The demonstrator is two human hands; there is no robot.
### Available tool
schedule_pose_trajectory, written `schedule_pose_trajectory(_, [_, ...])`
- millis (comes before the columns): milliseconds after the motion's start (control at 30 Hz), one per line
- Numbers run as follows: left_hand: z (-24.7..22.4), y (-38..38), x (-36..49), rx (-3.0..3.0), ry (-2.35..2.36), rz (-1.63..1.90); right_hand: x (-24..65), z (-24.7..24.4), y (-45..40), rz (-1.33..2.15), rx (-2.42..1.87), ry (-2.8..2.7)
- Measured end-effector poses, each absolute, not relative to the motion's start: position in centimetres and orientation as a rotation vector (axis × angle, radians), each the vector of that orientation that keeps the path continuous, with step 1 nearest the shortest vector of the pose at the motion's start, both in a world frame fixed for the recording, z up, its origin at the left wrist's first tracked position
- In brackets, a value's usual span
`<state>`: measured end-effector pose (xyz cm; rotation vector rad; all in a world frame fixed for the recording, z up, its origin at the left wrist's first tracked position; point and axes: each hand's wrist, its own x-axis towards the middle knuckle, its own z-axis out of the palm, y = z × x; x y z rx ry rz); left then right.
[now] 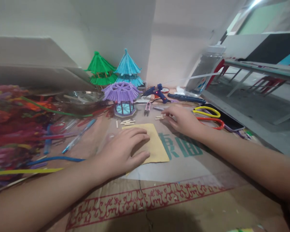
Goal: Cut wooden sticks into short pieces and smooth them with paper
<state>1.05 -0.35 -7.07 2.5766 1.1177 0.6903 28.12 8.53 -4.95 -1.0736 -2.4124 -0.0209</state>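
Observation:
My left hand [125,149] lies flat with fingers stretched over a yellow sheet of paper [156,151]. Just beyond that sheet is a small pile of short pale wooden sticks [127,122]. My right hand [183,119] reaches past the paper, its thumb and fingers bent together at the right ends of a few more short sticks [159,118]; what is between the fingertips is too small to make out. Behind stands a pavilion model with a purple pipe-cleaner roof [122,93]. Small thread snips [147,109] and a silver-grey pen-like piece [158,109] lie close by.
Green [101,64] and blue [127,64] pavilion roofs stand behind, left of a blue glue gun [156,92]. On the right are yellow-and-red-handled scissors [209,112], a phone [228,120] and a clear plastic jar [202,74]. Pipe cleaners [9,129] and a glass bowl [79,101] fill the left.

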Motion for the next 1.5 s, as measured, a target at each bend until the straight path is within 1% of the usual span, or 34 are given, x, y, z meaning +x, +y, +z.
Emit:
schedule_pose_trajectory(67, [-7.0,-0.3,1.0,2.553,1.051,0.678,28.4,-5.8,9.4,0.017,-1.141,-2.359])
schedule_pose_trajectory(200, [-6.9,-0.4,1.1,2.534,0.949,0.780,28.3,-6.8,9.8,0.183,-1.186,-2.226])
schedule_pose_trajectory(300, [-6.6,-0.6,1.0,2.575,0.958,0.872,28.3,-7.0,9.9,0.173,-1.175,-2.222])
schedule_pose_trajectory(367, [-6.1,-0.6,0.6,2.692,1.026,0.860,28.4,-7.0,10.1,0.161,-1.167,-2.229])
schedule_pose_trajectory(467, [-4.4,0.4,-0.6,2.914,1.272,0.667,28.4,-7.2,10.4,0.172,-1.163,-2.244])
schedule_pose_trajectory(533, [-3.1,1.7,-1.4,2.945,1.496,0.529,28.4,-7.3,10.5,0.183,-1.164,-2.254])
schedule_pose_trajectory(567, [-2.6,2.4,-1.7,2.944,1.557,0.408,28.3,-7.4,10.5,0.185,-1.163,-2.258])
schedule_pose_trajectory(633, [-2.0,3.8,-1.9,2.956,1.586,0.332,28.3,-7.4,10.4,0.179,-1.159,-2.258])
schedule_pose_trajectory(800, [-3.2,5.7,-0.7,2.979,1.564,0.276,28.1,-7.2,10.1,0.161,-1.146,-2.287])
schedule_pose_trajectory(1000, [-5.0,6.2,0.4,2.925,1.528,0.358,28.1,-7.2,9.9,0.165,-1.123,-2.331])
schedule_pose_trajectory(1200, [-4.7,6.4,0.7,2.916,1.570,0.394,27.9,-7.0,9.3,0.190,-1.094,-2.318])
schedule_pose_trajectory(1500, [-4.5,5.9,-0.4,2.883,1.608,0.330,27.9,-7.5,9.4,0.182,-1.054,-2.362])
